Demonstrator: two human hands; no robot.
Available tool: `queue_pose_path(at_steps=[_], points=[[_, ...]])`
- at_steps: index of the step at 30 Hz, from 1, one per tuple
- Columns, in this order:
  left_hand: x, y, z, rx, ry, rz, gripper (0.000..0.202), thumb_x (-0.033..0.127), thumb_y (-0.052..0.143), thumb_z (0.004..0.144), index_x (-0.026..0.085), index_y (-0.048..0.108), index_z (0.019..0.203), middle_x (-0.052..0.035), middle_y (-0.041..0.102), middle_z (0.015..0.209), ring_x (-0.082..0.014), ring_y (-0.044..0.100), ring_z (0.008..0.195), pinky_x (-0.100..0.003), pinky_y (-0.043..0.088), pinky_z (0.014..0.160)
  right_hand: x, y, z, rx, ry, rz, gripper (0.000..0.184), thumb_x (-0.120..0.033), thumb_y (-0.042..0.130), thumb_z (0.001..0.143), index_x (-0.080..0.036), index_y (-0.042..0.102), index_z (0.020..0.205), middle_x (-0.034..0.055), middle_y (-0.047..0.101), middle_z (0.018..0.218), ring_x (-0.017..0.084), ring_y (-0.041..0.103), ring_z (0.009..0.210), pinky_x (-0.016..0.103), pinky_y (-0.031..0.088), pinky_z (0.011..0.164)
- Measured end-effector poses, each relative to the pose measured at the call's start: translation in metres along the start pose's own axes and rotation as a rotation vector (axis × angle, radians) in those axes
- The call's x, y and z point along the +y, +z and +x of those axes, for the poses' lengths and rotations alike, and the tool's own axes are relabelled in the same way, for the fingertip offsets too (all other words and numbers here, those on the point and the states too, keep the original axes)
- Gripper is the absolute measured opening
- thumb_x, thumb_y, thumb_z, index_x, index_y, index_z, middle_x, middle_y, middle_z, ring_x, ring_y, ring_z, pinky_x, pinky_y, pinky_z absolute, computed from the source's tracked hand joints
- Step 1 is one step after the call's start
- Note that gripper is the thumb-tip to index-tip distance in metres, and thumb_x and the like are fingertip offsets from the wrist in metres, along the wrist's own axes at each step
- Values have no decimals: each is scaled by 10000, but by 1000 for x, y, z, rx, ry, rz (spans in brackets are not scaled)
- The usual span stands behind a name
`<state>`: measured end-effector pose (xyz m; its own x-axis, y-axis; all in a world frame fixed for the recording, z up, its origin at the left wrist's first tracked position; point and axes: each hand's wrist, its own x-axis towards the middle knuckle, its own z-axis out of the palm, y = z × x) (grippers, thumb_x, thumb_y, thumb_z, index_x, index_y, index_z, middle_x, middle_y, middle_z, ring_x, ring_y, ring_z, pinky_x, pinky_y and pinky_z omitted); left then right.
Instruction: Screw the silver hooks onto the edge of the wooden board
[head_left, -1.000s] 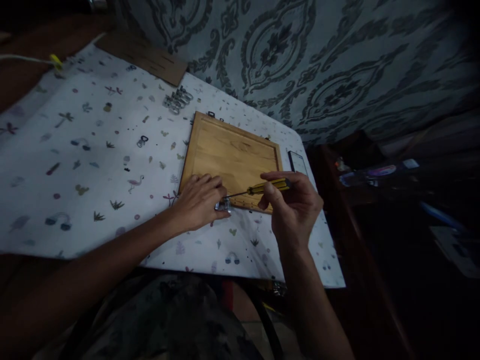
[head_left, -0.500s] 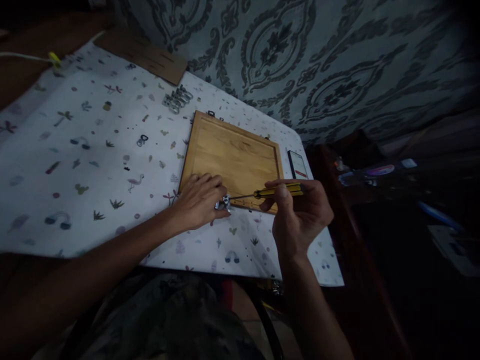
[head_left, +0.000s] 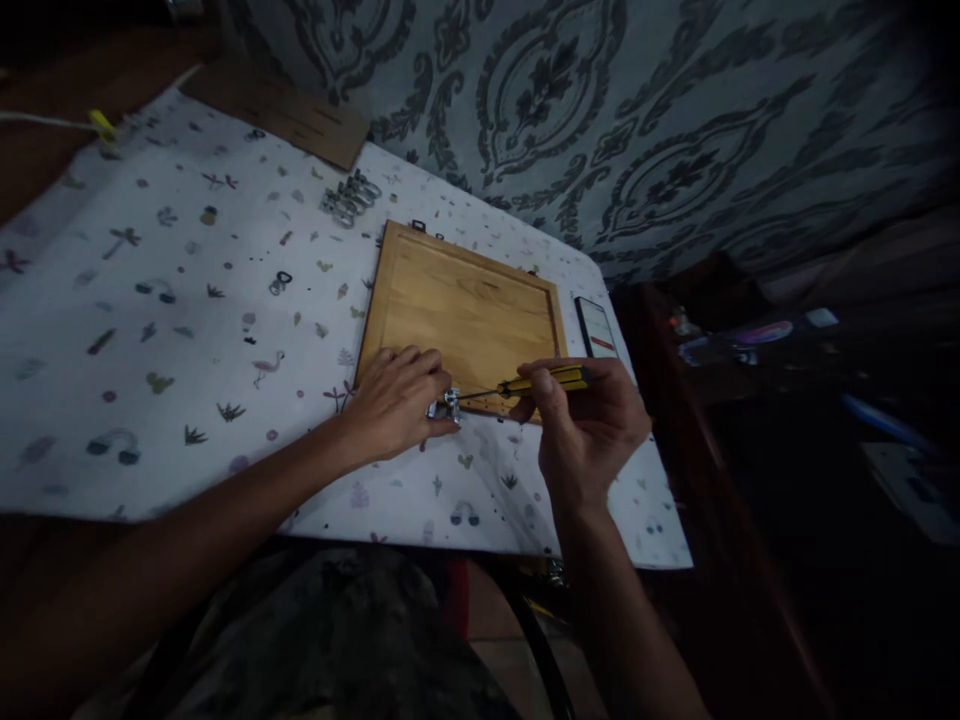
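A wooden panel with a raised frame lies flat on the table. At its near edge, my left hand rests partly on the wood, its thumb and fingers closed on a small shiny metal fitting. Part of that fitting is hidden by my fingers. My right hand grips a screwdriver with a yellow and black handle. The screwdriver's thin shaft points left, and its tip meets the metal fitting, as far as I can see. Small dark holes or marks dot the panel's near edge, right of the tip.
Several metal fittings lie grouped beyond the panel, near a brown cardboard piece. A phone sits right of the panel. A printed white cloth covers the table, which borders a patterned wall or curtain.
My right hand and the screwdriver have shifted slightly left, and the handle's angle has changed a little. My left hand stays on the metal fitting. The whole view has moved slightly.
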<state>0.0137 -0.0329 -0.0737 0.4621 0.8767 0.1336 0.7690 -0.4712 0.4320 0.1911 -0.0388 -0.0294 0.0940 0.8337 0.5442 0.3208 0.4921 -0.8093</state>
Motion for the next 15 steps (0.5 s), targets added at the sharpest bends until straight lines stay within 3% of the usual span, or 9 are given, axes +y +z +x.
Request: queue_pose_path(at_steps=[4,10,15], points=[[1,-2,0,-10,-6,1,369,504,752,870,174,708,1030,-69,656,1073,-281,592,1067,-394,396,867,1,-1,-3,1,-24,-13,194,-312,811,835,-193,657,841,-10,743,788,77,617,448,202,528,410],[-2,0,0,25,28,2,348,502,740,881,186,701,1021,-66,663,1062,-270,591,1044,-378,391,842,4,-1,-5,7,26,27,221,-343,806,838,-213,626,835,-28,727,782,64,578,442,191,500,396],[-2,1,0,9,9,-6,371,509,750,871,179,700,1033,-69,659,1071,-278,585,1066,-388,385,861,3,-6,-4,-96,40,50,230,-381,793,848,-225,635,911,-33,707,831,65,594,455,207,529,430]])
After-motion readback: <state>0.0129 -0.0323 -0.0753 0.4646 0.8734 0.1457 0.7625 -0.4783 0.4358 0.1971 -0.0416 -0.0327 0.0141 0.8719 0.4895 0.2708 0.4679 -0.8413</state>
